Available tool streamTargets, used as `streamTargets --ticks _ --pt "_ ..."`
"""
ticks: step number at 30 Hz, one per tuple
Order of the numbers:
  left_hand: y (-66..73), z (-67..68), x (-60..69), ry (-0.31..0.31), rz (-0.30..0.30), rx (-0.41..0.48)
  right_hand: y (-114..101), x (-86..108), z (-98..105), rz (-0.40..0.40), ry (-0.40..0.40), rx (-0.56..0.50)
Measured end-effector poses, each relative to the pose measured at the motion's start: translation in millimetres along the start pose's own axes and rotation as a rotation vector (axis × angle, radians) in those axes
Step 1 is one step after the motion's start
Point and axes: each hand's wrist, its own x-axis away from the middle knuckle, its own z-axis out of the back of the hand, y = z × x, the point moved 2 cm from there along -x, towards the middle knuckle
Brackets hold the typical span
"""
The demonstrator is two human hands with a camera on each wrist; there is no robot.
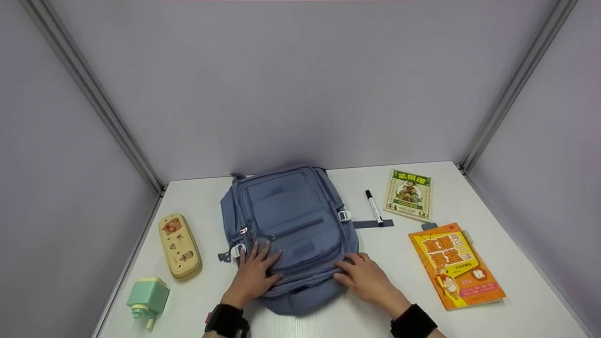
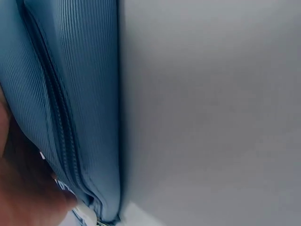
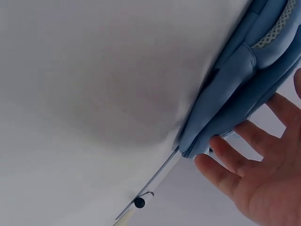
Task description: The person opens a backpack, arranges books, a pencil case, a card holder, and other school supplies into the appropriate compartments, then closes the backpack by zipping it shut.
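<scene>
Grey partition walls [image 1: 300, 84], white table [image 1: 192, 305]. Blue backpack [image 1: 288, 202] lies front-up mid-table. Left hand [image 1: 255, 273] flat on it, fingers spread; right hand [image 1: 368, 280] at its lower right edge, fingers loose, ungrasping. Likely steadying; next probably calls for pinching a zipper pull [image 1: 243, 230].

In the head view, soft, even light is spread over the white tabletop [image 1: 202, 300], and a faint shadow is cast on the back wall [image 1: 300, 70] behind the backpack [image 1: 286, 197]. Both wrist views are rendered dimmer and greyer; in the left one, the left hand [image 2: 30, 197] is blurred and partly shadowed.
</scene>
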Motion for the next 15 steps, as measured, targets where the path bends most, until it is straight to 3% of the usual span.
streamTargets --ticks 5,11,13,15 --pt "-5.0 1.6 -4.3 0.002 -0.032 0.049 -10.2 -9.1 8.8 -0.021 -0.004 0.061" --pt "-8.5 0.9 -7.7 0.017 -0.055 0.07 -19.5 -38.9 6.7 0.075 0.127 0.092" --pt "-8.7 1.4 -8.4 0.029 -0.063 0.07 -20.9 -49.6 3.5 0.118 0.116 0.073" --pt "-8.8 1.9 -9.3 0.056 -0.071 0.07 -21.2 -59.3 0.2 0.147 0.057 0.058"
